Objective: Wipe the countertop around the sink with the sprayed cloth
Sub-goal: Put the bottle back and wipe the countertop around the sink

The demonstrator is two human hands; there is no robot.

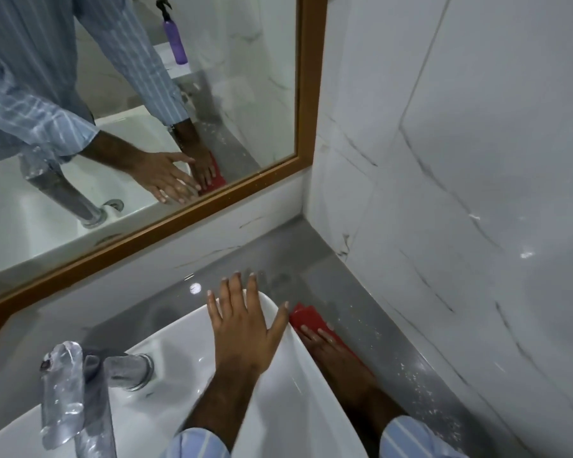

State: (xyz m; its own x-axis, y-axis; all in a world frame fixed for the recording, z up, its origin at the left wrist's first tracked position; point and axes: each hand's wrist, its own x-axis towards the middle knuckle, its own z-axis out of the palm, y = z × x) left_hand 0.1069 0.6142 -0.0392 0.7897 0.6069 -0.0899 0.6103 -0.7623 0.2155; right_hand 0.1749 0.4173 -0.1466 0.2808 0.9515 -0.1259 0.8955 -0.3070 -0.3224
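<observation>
A white sink [278,404] sits on a grey countertop [311,259]. My left hand [242,325] lies flat on the sink's far right rim, fingers spread, holding nothing. My right hand [325,345] presses a red cloth [308,320] flat onto the countertop in the narrow strip between the sink's right side and the wall. The sink rim hides part of that hand. Small droplets or specks dot the strip of counter near the wall.
A faucet [76,391] wrapped in clear plastic stands at the sink's left. A wood-framed mirror [179,219] hangs behind, reflecting a purple spray bottle [174,38]. A marble-tiled wall [477,193] closes the right side.
</observation>
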